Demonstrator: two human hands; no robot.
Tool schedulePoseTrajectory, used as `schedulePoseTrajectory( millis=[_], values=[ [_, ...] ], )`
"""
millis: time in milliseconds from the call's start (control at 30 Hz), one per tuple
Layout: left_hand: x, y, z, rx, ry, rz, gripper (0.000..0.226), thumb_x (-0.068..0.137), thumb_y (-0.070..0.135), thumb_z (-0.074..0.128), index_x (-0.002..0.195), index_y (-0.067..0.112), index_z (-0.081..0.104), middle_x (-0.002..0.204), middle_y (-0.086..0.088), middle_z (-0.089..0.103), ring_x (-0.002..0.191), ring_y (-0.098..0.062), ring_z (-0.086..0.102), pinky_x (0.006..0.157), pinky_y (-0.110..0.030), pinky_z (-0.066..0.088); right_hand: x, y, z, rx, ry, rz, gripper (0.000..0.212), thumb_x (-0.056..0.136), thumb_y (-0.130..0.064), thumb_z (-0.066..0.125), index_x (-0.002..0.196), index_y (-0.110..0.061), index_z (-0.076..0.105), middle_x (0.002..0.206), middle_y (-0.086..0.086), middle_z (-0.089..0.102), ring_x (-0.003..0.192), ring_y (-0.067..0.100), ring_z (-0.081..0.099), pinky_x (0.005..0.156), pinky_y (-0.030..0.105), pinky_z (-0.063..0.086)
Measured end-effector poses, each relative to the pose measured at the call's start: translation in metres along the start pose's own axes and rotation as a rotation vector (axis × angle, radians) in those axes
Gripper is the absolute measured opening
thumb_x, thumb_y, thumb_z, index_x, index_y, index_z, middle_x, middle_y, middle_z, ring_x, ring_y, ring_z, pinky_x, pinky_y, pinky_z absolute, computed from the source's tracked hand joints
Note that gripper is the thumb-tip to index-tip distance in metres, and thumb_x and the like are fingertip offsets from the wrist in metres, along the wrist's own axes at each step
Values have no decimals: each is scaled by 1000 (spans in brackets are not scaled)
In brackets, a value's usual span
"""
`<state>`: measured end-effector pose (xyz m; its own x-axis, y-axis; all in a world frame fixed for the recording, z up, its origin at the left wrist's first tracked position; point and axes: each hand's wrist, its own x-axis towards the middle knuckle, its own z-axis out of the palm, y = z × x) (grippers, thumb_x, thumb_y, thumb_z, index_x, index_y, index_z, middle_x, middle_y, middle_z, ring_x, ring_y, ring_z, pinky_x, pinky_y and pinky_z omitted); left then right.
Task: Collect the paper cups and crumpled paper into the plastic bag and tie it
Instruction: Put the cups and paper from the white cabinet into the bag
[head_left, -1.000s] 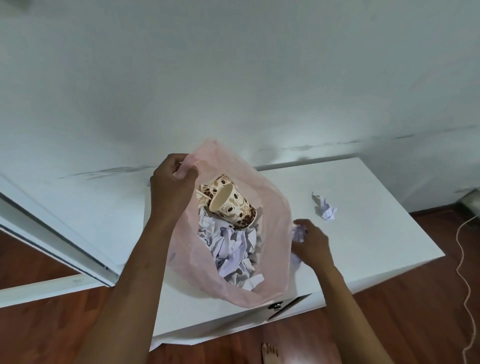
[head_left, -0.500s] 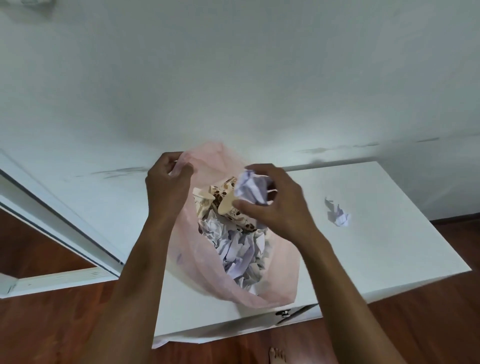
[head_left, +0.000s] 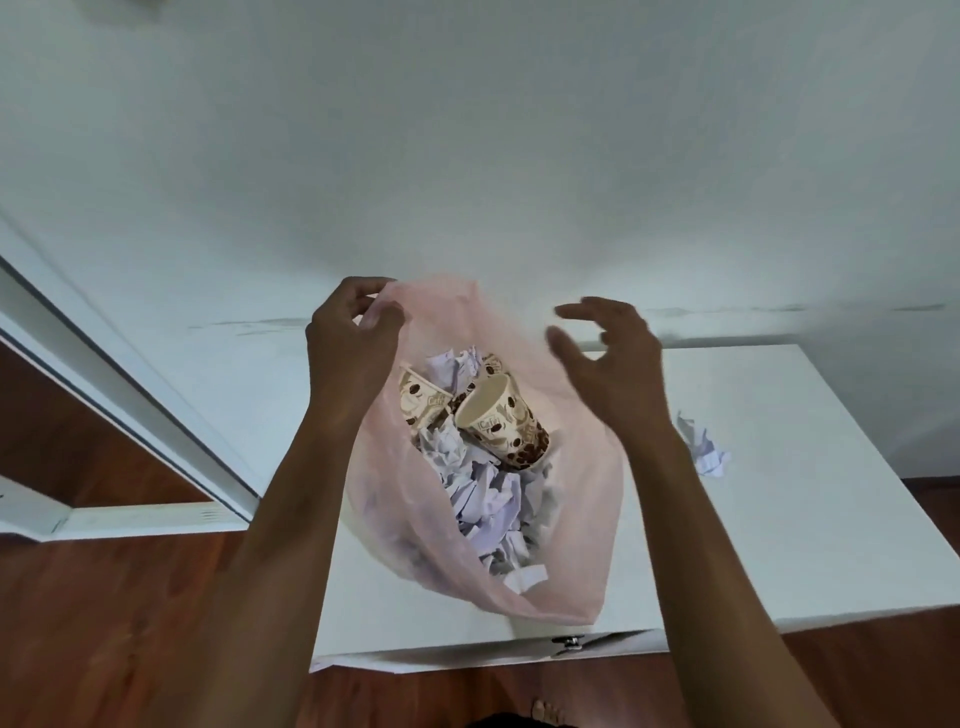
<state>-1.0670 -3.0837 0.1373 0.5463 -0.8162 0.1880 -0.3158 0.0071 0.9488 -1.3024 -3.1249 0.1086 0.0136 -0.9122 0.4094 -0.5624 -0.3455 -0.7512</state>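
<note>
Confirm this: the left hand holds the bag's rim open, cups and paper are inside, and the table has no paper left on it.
Not quite. The head view shows one crumpled paper still lying on the table, right of the bag. The rest stands.

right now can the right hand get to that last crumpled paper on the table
Probably yes. The right hand is open and holds nothing, hovering over the plastic bag. The crumpled paper lies on the bare white table just to its right, with nothing between them.
</note>
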Motion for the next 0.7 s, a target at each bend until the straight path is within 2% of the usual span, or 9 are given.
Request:
schedulePoseTrajectory(
  millis=[100, 200, 300, 400, 467, 533, 600, 667, 700],
  values=[
    [-1, 1, 11, 28, -16, 9, 21, 82, 17, 63, 94, 33, 68, 92, 23, 68, 91, 10, 61, 86, -23, 49, 5, 52, -19, -140, 108, 187, 28, 85, -32, 67, 109, -18, 72, 111, 9, 68, 113, 26, 59, 98, 28, 37],
    [-2, 0, 23, 35, -24, 7, 20, 82, 17, 63, 96, 30, 68, 90, 25, 67, 86, 15, 58, 84, -20, 48, 1, 109, -32, -398, -33, 583, 41, 88, -40, 62, 127, -26, 60, 129, 13, 55, 130, 34, 44, 103, 45, 35],
    [-3, 0, 32, 42, -27, -1, 20, 82, 17, 62, 96, 29, 68, 89, 27, 66, 86, 16, 58, 82, -20, 48, -16, 146, -38, -559, -169, 740, 49, 89, -41, 62, 136, -34, 50, 142, 9, 44, 137, 33, 34, 104, 54, 32],
    [-1, -1, 38, 48, -29, -6, 20, 81, 17, 63, 96, 30, 68, 90, 26, 66, 90, 13, 59, 84, -23, 49, -32, 174, -33, -567, -204, 758, 44, 90, -26, 61, 133, -33, 56, 135, 11, 49, 129, 36, 43, 102, 49, 41],
    [0, -1, 40, 52, -26, -10, 20, 82, 17, 63, 96, 29, 68, 90, 26, 66, 91, 11, 59, 85, -24, 49, -40, 186, -27, -485, -149, 716, 42, 87, -11, 56, 124, -27, 64, 125, 13, 58, 119, 38, 51, 93, 42, 48],
    [1, -1, 39, 52, -22, -11, 20, 82, 16, 63, 95, 30, 68, 90, 26, 67, 91, 11, 59, 85, -24, 49, -45, 187, -20, -371, -97, 621, 39, 84, -3, 54, 117, -18, 68, 115, 17, 66, 107, 40, 60, 84, 33, 47],
    [2, -2, 37, 50, -17, -17, 19, 82, 17, 63, 95, 30, 68, 90, 25, 67, 92, 8, 60, 86, -25, 50, -43, 172, -17, -242, -7, 499, 33, 87, -4, 55, 116, -14, 68, 104, 15, 70, 96, 35, 67, 78, 24, 44],
    [4, -3, 33, 50, -5, -22, 19, 81, 17, 64, 95, 29, 68, 92, 24, 68, 95, 2, 62, 86, -25, 50, -32, 135, -22, -98, 93, 389, 30, 92, -11, 57, 120, -19, 63, 97, 7, 71, 83, 25, 70, 73, 11, 45],
    [5, -4, 31, 50, 2, -22, 19, 81, 17, 64, 95, 29, 68, 93, 23, 68, 96, -1, 63, 87, -25, 50, -26, 112, -26, -23, 116, 361, 32, 92, -14, 59, 123, -23, 59, 97, 2, 71, 79, 20, 70, 72, 9, 48]
  ],
)
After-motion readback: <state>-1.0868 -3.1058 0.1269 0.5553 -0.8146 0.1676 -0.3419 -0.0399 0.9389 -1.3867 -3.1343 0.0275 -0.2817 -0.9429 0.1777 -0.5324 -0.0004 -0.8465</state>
